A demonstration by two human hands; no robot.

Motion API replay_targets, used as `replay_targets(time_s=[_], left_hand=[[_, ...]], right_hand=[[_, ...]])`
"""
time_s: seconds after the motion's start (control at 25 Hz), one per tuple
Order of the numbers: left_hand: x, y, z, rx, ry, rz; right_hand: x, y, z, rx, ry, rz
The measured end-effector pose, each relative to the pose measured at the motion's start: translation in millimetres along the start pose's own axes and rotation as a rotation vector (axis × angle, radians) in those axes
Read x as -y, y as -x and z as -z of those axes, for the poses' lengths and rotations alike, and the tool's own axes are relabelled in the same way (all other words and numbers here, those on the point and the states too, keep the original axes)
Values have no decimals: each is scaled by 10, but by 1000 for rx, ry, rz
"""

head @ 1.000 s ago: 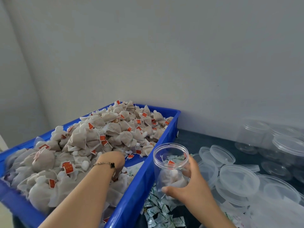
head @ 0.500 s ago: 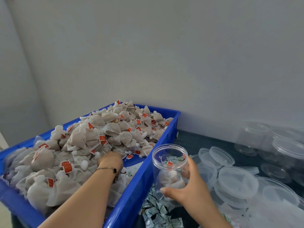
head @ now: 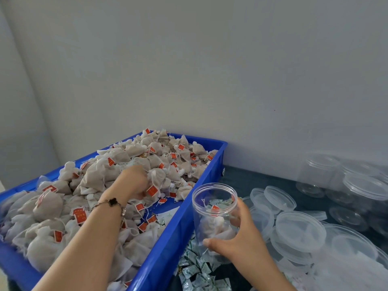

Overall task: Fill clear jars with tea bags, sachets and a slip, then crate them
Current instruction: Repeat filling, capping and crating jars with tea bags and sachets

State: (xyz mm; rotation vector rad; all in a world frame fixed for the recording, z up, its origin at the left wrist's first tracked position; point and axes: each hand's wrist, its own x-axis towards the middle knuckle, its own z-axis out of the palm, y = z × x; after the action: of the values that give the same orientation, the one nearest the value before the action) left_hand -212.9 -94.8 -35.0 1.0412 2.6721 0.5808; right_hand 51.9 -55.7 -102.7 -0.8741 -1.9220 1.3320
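In the blue plastic crate (head: pixel 174 234), your left hand (head: pixel 134 181) curls its fingers round a beige mesh tea bag (head: pixel 156 178) atop the heap, while your right hand (head: pixel 239 238) grips the open clear plastic jar (head: pixel 214 208) standing upright just beside the crate's wall.

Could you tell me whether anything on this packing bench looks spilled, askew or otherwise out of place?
Mostly orderly. The small green-and-white sachets lie in a loose heap on the dark table beside the blue crate, uncontained, and the clear lids overlap untidily. Nothing looks damaged.
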Motion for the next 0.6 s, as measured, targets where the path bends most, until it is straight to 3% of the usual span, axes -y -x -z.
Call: replay_targets(time_s=[0.08,0.16,0.24,0.36,0.48,0.52,0.6], left_hand=[[-96,164,94,16,381,-67],[-225,335,165,165,817,-157],[-356,453,162,275,1015,-280],[-533,597,80,321,895,-512],[-565,650,-13,380,453,-717],[-545,614,-30,380,365,-726],[-484,491,-15,267,408,-644]], right_hand=[[-4,8,-9,-1,18,12],[-13,4,-18,-5,31,20],[-14,0,-32,-1,40,24],[13,8,-46,10,43,32],[6,1,-26,4,13,50],[-8,-3,-18,-9,-3,45],[-32,-1,-7,-26,-28,31]])
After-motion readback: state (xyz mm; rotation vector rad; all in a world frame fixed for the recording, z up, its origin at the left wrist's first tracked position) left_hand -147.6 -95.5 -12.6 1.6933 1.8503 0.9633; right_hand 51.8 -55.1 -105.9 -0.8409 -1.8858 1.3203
